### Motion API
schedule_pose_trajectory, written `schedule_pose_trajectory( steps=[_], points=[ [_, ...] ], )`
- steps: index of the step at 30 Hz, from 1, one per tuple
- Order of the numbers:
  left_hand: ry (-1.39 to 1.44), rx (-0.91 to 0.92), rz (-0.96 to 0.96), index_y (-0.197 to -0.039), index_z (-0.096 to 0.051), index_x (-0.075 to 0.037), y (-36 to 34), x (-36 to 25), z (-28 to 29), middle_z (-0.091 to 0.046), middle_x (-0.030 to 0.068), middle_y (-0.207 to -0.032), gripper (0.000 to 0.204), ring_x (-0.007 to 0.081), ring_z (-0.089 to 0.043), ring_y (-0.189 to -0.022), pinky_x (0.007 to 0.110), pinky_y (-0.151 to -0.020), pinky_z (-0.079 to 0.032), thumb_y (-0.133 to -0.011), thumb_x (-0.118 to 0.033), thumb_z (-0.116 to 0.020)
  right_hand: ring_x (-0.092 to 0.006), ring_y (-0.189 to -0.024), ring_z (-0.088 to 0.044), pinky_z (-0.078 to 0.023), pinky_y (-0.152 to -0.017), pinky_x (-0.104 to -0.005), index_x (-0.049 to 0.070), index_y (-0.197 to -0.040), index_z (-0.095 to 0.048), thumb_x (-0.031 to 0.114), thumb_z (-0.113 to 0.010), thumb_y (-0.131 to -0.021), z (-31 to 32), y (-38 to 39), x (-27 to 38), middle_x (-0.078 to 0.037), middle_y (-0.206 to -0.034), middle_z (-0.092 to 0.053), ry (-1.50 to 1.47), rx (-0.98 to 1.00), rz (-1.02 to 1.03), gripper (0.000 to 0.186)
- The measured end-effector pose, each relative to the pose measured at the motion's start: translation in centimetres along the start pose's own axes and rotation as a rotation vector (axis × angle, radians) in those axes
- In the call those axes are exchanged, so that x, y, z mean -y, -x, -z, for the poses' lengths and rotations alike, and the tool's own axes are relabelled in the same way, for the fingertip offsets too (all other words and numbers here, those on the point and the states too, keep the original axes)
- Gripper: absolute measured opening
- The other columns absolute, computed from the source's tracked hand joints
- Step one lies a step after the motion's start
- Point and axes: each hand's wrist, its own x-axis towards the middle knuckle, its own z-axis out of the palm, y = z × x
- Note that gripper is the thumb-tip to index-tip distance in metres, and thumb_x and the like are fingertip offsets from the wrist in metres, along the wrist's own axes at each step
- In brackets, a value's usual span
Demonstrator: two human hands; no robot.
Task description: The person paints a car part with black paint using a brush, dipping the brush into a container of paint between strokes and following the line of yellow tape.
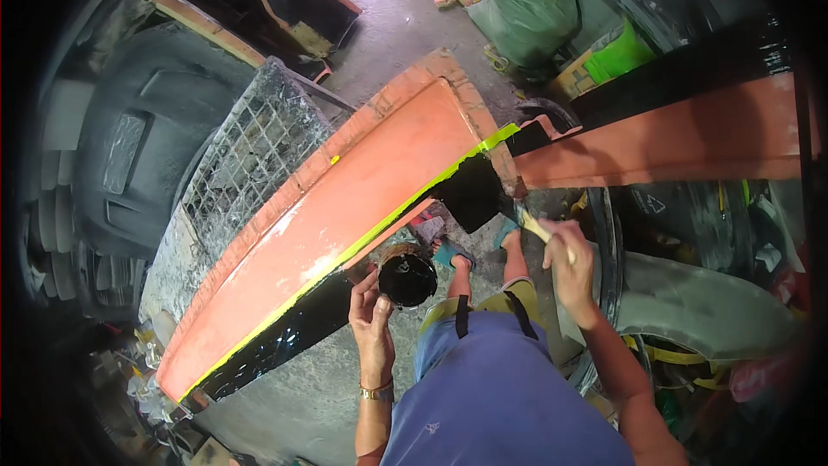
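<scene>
My left hand [373, 321] grips the side of a small round can [407, 280] with black paint in it, level with my waist. Closed around the pale handle of a paintbrush [536, 226] is my right hand [571, 269]. The brush head is close to the right edge of a black painted patch [473, 192]; whether it touches cannot be made out. That patch lies at the end of a long curved orange panel [345, 198]. Yellow-green tape [379, 246] runs along the panel, with more glossy black [285, 328] below it at the left.
A wire grid [250, 142] stands behind the panel, near a large dark moulded part [151, 138]. Another orange and black panel [673, 142] extends to the right. A stuffed green bag [526, 9] sits on the floor beyond. At the lower right is a grey curved part [699, 302].
</scene>
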Motion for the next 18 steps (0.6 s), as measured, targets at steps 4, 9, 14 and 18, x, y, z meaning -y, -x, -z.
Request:
schedule_pose_trajectory(
  steps=[4,9,14,18],
  points=[
    [0.001,0.009,-0.003,-0.13,-0.049,-0.004,0.1,0.0,-0.3,-0.06,0.006,-0.12,0.045,0.013,-0.058,-0.108,0.029,-0.093,-0.049,-0.092,-0.023,-0.065,-0.0046,-0.049,-0.045,-0.037,-0.045,-0.0205,0.0,-0.119,-0.062,0.028,-0.044,-0.104,-4.1,-1.8,-3.0,-0.001,-0.071,-0.055,-0.53,-0.127,-0.227,0.036],
    [-0.008,-0.023,-0.001,-0.13,-0.048,-0.004,0.9,0.1,0.3,-0.06,0.0059,-0.12,0.045,0.0134,-0.057,-0.11,0.03,-0.094,-0.048,-0.092,-0.024,-0.065,-0.0028,-0.048,-0.045,-0.033,-0.039,-0.0172,0.002,-0.119,-0.061,0.032,-0.047,-0.102,-8.6,-1.8,-3.8,-0.002,-0.075,-0.057,-0.64,-0.078,-0.28,0.037],
    [0.007,-0.022,0.006,-0.129,-0.048,-0.004,0.9,0.0,0.0,-0.06,0.0056,-0.119,0.045,0.0128,-0.058,-0.11,0.029,-0.094,-0.048,-0.092,-0.024,-0.065,-0.0035,-0.049,-0.045,-0.033,-0.039,-0.0178,0.002,-0.119,-0.061,0.033,-0.047,-0.102,-9.5,-1.6,-4.3,-0.002,-0.074,-0.056,-0.664,-0.081,-0.359,0.038],
    [0.022,-0.011,0.015,-0.129,-0.048,-0.004,0.7,0.4,0.3,-0.061,0.0056,-0.118,0.045,0.0127,-0.058,-0.109,0.029,-0.094,-0.048,-0.092,-0.024,-0.065,-0.0042,-0.053,-0.049,-0.037,-0.043,-0.0184,0.001,-0.121,-0.059,0.03,-0.045,-0.103,-7.2,1.8,-6.0,-0.002,-0.077,-0.057,-0.627,-0.069,-0.37,0.037]
  ],
)
